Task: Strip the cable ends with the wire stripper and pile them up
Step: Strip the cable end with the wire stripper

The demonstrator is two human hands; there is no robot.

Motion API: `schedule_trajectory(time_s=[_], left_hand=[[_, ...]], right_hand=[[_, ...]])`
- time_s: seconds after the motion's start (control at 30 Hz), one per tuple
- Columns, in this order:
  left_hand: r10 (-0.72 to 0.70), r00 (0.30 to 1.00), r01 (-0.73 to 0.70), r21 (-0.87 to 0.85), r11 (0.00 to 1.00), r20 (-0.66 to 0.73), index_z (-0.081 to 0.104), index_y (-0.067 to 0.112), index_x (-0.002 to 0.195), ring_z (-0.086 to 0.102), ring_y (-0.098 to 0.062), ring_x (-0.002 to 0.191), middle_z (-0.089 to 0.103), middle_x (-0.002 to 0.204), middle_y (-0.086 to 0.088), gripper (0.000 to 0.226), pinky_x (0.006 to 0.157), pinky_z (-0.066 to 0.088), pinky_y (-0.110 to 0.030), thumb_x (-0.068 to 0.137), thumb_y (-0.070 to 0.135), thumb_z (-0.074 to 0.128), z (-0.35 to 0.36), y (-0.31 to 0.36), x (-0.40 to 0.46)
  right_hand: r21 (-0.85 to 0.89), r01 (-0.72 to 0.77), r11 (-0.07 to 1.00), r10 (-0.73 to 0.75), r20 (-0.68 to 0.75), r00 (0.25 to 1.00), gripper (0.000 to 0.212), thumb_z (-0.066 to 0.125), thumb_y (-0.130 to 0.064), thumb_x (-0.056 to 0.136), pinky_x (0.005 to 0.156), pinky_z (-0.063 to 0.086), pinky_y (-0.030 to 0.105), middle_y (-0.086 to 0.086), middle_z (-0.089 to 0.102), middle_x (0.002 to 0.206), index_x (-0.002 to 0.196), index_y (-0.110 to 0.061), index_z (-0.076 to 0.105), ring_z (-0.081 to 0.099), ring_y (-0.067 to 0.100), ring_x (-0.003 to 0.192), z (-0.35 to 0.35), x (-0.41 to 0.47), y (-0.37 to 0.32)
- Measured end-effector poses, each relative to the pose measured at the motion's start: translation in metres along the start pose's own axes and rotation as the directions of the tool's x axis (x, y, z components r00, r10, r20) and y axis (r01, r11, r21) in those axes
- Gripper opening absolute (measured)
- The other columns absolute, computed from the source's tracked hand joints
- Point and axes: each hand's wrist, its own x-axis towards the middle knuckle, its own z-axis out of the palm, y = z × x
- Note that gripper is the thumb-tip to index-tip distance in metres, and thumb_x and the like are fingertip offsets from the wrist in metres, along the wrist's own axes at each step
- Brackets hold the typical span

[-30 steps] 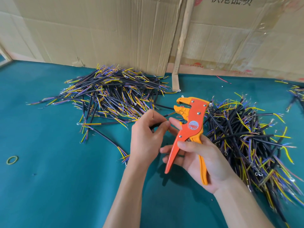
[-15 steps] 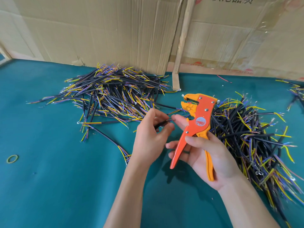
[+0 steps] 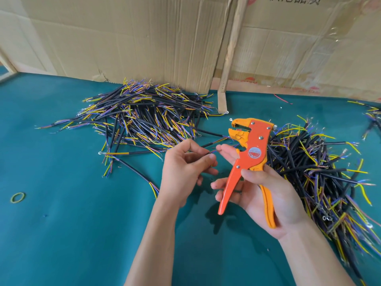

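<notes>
Since the earlier frame the wire stripper (image 3: 250,159) has risen and tilted slightly, its head now just past the cable end, while both hands stay close together at centre. At 9 o'clock a small green rubber band (image 3: 17,197) lies on the teal tabletop (image 3: 61,234). At 11 o'clock a pile of black cables (image 3: 142,118) with yellow and blue cores spreads before the cardboard backdrop (image 3: 127,38). The left hand (image 3: 185,172) pinches a single black cable (image 3: 210,152) between thumb and curled fingers, its coloured end pointing toward 2 o'clock, at the stripper's open jaws. The right hand (image 3: 261,193) grips the orange stripper, thumb across the pivot, fingers curled behind the red handle, the yellow handle lying in the palm. At 3 o'clock a second heap of cables (image 3: 321,174) rests just behind the right hand. At 1 o'clock a wooden strip (image 3: 231,52) leans against the cardboard.
</notes>
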Motion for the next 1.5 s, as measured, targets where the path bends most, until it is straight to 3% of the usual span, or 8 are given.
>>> schedule_trajectory(time_s=[0.17,0.27,0.4,0.83,1.1,1.27,1.37,1.5], left_hand=[[0.037,0.994,-0.043,-0.060,0.997,-0.100,0.056,0.013,0.078,0.071,-0.020,0.057,0.074,0.073,-0.013,0.023,0.036,0.031,-0.017,0.089,0.000,0.072,-0.005,0.000,0.003],[0.071,0.990,-0.073,-0.012,0.997,-0.119,0.058,0.016,0.076,0.068,-0.018,0.054,0.074,0.071,-0.012,0.025,0.037,0.031,-0.017,0.089,0.001,0.072,-0.005,-0.002,0.004],[0.119,0.986,-0.115,0.036,0.993,-0.115,0.064,0.022,0.072,0.065,-0.019,0.052,0.073,0.070,-0.011,0.029,0.041,0.035,-0.014,0.088,-0.001,0.073,-0.004,-0.004,0.006],[0.164,0.986,-0.162,0.099,0.982,-0.017,0.067,0.007,0.081,0.060,-0.015,0.052,0.073,0.070,-0.008,0.013,0.045,0.038,-0.010,0.087,-0.004,0.072,-0.006,-0.011,0.008],[0.201,0.980,-0.199,0.158,0.967,0.006,0.068,0.006,0.083,0.057,-0.013,0.050,0.074,0.071,-0.005,0.011,0.054,0.044,-0.017,0.085,-0.004,0.074,-0.008,-0.013,0.009],[0.199,0.980,-0.197,0.156,0.968,0.004,0.070,0.005,0.083,0.055,-0.011,0.049,0.074,0.071,-0.005,0.011,0.053,0.043,-0.015,0.086,-0.004,0.074,-0.008,-0.013,0.009],[0.194,0.981,-0.193,0.157,0.969,0.008,0.072,0.006,0.083,0.055,-0.008,0.049,0.074,0.070,-0.004,0.011,0.052,0.042,-0.013,0.086,-0.004,0.074,-0.009,-0.012,0.009],[0.201,0.979,-0.201,0.158,0.967,0.014,0.074,0.010,0.080,0.055,-0.008,0.049,0.074,0.071,-0.006,0.015,0.051,0.042,-0.013,0.085,-0.004,0.074,-0.010,-0.012,0.009]], right_hand=[[0.009,-0.116,0.993,0.115,-0.158,0.981,0.059,0.066,-0.016,0.079,0.070,0.060,0.047,0.022,0.066,0.133,0.136,-0.002,0.058,0.072,0.042,0.084,-0.006,0.001,-0.004],[-0.052,-0.231,0.972,0.221,-0.146,0.964,0.058,0.071,-0.011,0.076,0.069,0.059,0.049,0.031,0.069,0.114,0.132,0.003,0.058,0.070,0.045,0.080,-0.006,0.000,-0.005],[-0.085,-0.316,0.945,0.309,-0.084,0.947,0.066,0.078,-0.012,0.070,0.069,0.058,0.051,0.032,0.066,0.098,0.130,0.006,0.057,0.068,0.044,0.077,0.001,-0.001,-0.002],[-0.088,-0.313,0.946,0.312,-0.018,0.950,0.046,0.077,-0.009,0.075,0.063,0.056,0.049,0.021,0.057,0.082,0.118,0.005,0.066,0.061,0.038,0.066,0.000,-0.002,-0.006],[-0.130,-0.318,0.939,0.315,-0.039,0.948,0.036,0.079,-0.015,0.074,0.056,0.054,0.044,0.017,0.054,0.075,0.107,-0.001,0.072,0.057,0.033,0.058,-0.002,-0.003,-0.008],[-0.135,-0.327,0.936,0.325,-0.035,0.945,0.031,0.079,-0.015,0.076,0.055,0.053,0.042,0.016,0.053,0.073,0.103,-0.003,0.072,0.055,0.031,0.056,-0.002,-0.004,-0.008],[-0.141,-0.333,0.932,0.331,-0.042,0.943,0.017,0.074,-0.012,0.082,0.052,0.052,0.040,0.015,0.053,0.071,0.097,-0.005,0.072,0.053,0.030,0.053,-0.001,-0.004,-0.008],[-0.141,-0.343,0.928,0.339,-0.058,0.939,0.013,0.073,-0.017,0.084,0.049,0.049,0.037,0.014,0.048,0.068,0.085,-0.009,0.063,0.050,0.028,0.049,0.001,-0.004,-0.009]])
